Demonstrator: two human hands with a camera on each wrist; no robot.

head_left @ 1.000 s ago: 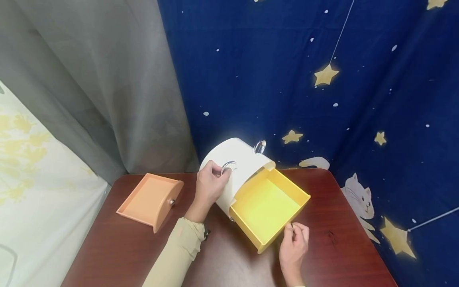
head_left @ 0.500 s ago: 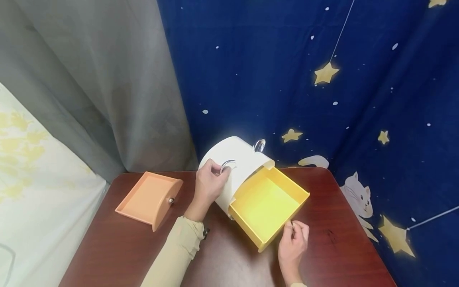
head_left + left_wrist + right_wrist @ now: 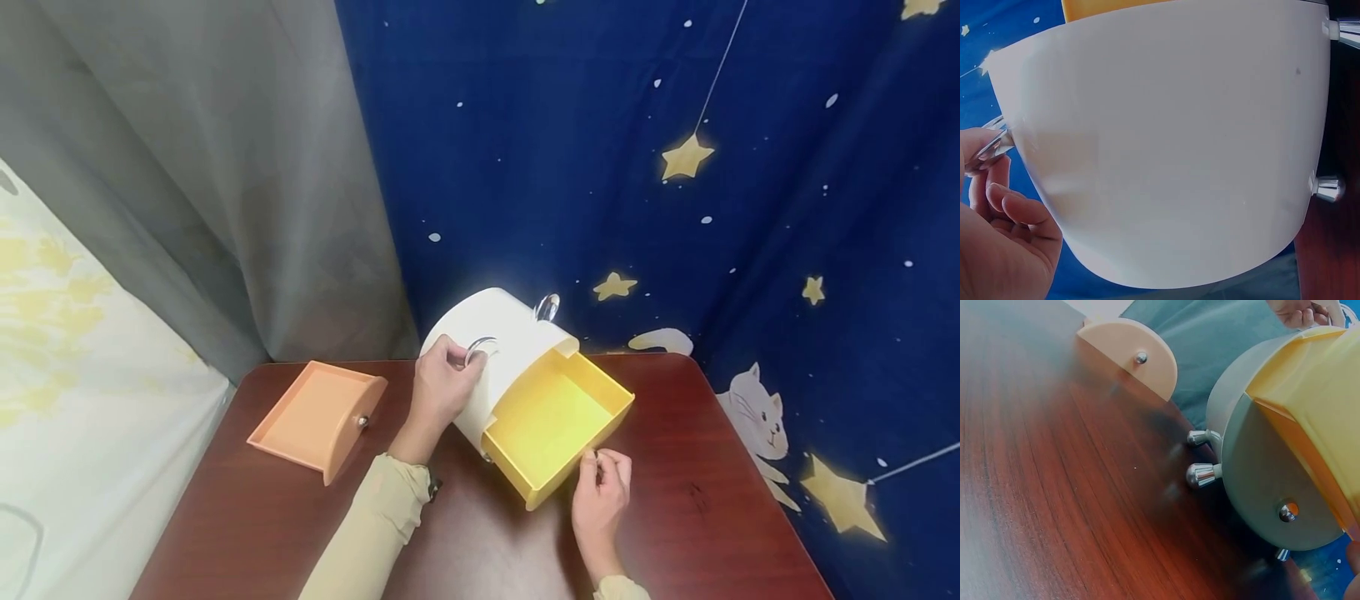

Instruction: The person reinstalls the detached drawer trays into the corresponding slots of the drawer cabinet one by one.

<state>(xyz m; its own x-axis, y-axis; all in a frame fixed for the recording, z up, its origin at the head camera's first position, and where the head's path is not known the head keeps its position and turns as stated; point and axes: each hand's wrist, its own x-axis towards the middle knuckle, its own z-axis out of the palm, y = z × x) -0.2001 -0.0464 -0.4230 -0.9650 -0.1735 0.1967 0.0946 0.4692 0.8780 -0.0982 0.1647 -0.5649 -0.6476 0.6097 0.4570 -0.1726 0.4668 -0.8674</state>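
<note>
A white rounded cabinet [image 3: 491,312] on short silver feet [image 3: 1202,475] stands at the table's far side. My left hand [image 3: 442,383] pinches one of its silver ring handles [image 3: 991,150], thumb and fingertips meeting on the metal. A yellow drawer [image 3: 551,417] sticks partway out of the cabinet's upper opening. With thumb and fingers my right hand [image 3: 602,496] pinches the middle of that drawer's front; the grip hides the small pull there. Below it, the right wrist view shows a grey-green lower front [image 3: 1266,481] with a silver knob [image 3: 1288,511].
An orange drawer [image 3: 311,412] with a curved front and silver knob lies on the dark red table [image 3: 480,550], left of the cabinet. A second ring [image 3: 547,307] rises from the cabinet top. Grey [image 3: 300,208] and blue star-patterned curtains [image 3: 540,167] hang right behind the table.
The yellow drawer has slid farther into the white cabinet, my right hand moving inward and left with it. My left hand keeps its hold on the ring, and the orange drawer stays put.
</note>
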